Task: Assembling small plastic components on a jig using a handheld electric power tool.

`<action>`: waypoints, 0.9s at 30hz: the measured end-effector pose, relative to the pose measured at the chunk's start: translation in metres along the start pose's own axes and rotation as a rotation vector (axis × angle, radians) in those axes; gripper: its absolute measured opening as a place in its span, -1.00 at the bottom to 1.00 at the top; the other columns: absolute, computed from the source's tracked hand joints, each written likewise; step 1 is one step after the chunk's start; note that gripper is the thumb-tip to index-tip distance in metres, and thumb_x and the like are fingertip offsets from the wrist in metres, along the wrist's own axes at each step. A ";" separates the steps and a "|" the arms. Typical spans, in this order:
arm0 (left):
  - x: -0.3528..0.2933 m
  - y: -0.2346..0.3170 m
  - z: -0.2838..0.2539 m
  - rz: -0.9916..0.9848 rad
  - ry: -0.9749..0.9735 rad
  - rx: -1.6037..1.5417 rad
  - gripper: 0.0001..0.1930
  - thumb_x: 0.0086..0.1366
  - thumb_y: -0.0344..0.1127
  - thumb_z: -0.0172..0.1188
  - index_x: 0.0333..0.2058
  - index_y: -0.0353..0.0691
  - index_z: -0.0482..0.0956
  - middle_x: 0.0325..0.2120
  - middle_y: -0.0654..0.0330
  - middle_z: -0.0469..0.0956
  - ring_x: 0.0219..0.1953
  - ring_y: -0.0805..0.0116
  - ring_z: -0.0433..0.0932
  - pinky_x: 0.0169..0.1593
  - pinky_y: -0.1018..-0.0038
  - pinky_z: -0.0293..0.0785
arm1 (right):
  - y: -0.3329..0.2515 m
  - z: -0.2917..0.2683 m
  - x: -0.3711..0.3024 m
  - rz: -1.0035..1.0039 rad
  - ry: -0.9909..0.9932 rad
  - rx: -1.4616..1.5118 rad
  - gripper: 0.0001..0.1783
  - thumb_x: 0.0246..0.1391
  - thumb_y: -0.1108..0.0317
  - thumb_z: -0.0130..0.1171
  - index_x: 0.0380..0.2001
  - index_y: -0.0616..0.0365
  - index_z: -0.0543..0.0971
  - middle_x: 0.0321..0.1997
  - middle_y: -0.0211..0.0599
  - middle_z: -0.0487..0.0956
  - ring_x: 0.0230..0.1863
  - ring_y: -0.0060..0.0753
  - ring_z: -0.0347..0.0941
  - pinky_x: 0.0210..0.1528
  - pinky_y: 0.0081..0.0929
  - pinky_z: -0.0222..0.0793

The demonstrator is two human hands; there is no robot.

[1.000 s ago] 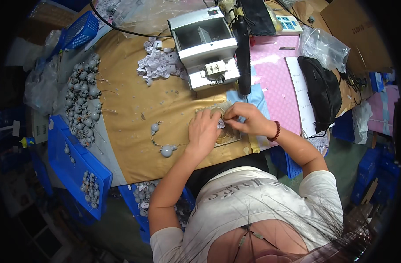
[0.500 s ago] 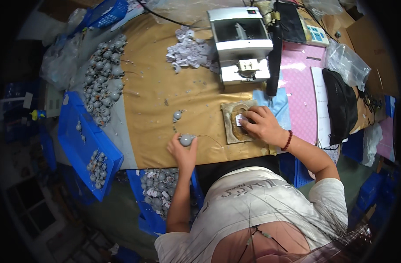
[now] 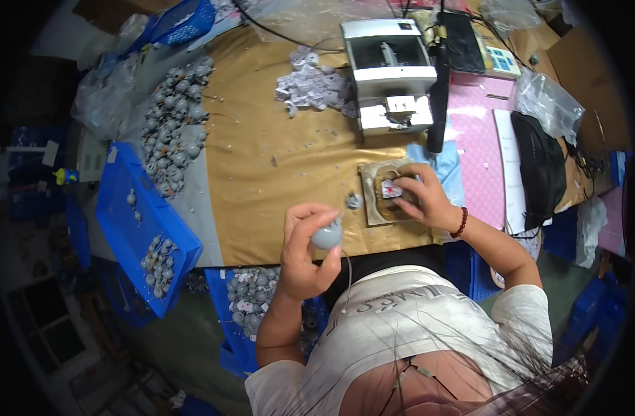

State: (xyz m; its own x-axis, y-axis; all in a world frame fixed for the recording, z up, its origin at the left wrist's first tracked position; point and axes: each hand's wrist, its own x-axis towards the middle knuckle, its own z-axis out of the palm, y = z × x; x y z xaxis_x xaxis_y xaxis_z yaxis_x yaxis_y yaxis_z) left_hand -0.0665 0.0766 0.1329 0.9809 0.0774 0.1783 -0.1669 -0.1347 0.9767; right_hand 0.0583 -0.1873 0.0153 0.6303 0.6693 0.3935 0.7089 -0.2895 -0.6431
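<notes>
Lifted above the near table edge, a smooth grey ball (image 3: 326,236) is gripped between the fingers and thumb of my left hand (image 3: 305,258). A thin wire hangs from the ball toward my shirt. My right hand (image 3: 430,202) rests at a square tan block (image 3: 377,215) with a rounded hollow. Its thumb and fingertips close around a small white piece with a red mark (image 3: 391,189) over that hollow. Just left of the block, a small grey part (image 3: 353,200) lies on the gold table cover. My right fingers partly hide the hollow.
A silver-and-black machine (image 3: 390,76) stands behind the block, beside a heap of white pieces (image 3: 314,84). Many grey balls (image 3: 175,125) pile up at left, near a blue tray (image 3: 147,229). Another blue bin (image 3: 227,326) holds balls below the table edge. A blue cloth (image 3: 439,170) lies right.
My left hand has risen and moved right with the grey ball, its wire now hanging down. The small grey part has shifted right, close to the block. My right hand stays at the block.
</notes>
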 end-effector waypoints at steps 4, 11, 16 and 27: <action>0.010 0.000 0.016 -0.029 -0.246 -0.116 -0.46 0.07 -0.63 0.14 0.10 -0.26 0.47 0.05 -0.01 0.35 0.07 0.21 0.41 0.13 0.36 0.40 | -0.026 -0.030 0.024 0.100 -0.079 0.516 -0.49 0.09 0.36 0.32 0.12 0.19 0.48 0.09 -0.08 0.51 0.14 -0.18 0.43 0.21 -0.24 0.31; 0.012 -0.052 0.047 -0.159 -0.194 -0.182 -0.52 0.10 -0.63 0.19 0.05 -0.23 0.45 0.04 0.05 0.36 0.08 0.20 0.43 0.14 0.38 0.38 | -0.029 -0.043 0.013 0.569 -0.299 1.048 -0.65 0.37 0.41 0.07 0.18 0.22 0.50 -0.21 -0.40 0.64 -0.26 -0.67 0.53 -0.19 -0.65 0.48; 0.004 -0.077 0.067 -0.102 -0.174 0.120 -0.57 0.13 -0.62 0.26 0.01 -0.27 0.47 -0.02 0.07 0.40 0.06 0.22 0.43 0.16 0.39 0.35 | -0.020 -0.032 0.003 0.574 -0.231 0.725 -0.76 0.30 0.45 0.14 -0.01 0.19 0.63 -0.27 -0.38 0.65 -0.32 -0.58 0.53 -0.25 -0.56 0.49; -0.001 -0.106 0.082 -0.061 -0.089 0.395 -0.63 0.10 -0.53 0.33 -0.08 -0.30 0.52 -0.12 -0.02 0.46 -0.03 -0.01 0.48 0.06 0.25 0.43 | 0.008 0.000 0.004 -0.214 -0.123 -0.173 -0.57 -0.12 0.36 0.30 -0.08 0.14 0.63 -0.27 -0.32 0.54 -0.34 -0.29 0.47 -0.32 -0.36 0.38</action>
State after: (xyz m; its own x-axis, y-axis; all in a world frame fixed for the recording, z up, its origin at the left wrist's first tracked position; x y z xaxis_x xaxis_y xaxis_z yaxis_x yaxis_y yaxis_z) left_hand -0.0417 0.0093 0.0189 0.9955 0.0130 0.0937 -0.0744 -0.5030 0.8610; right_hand 0.0665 -0.1870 0.0119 0.4252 0.8027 0.4183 0.8716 -0.2385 -0.4283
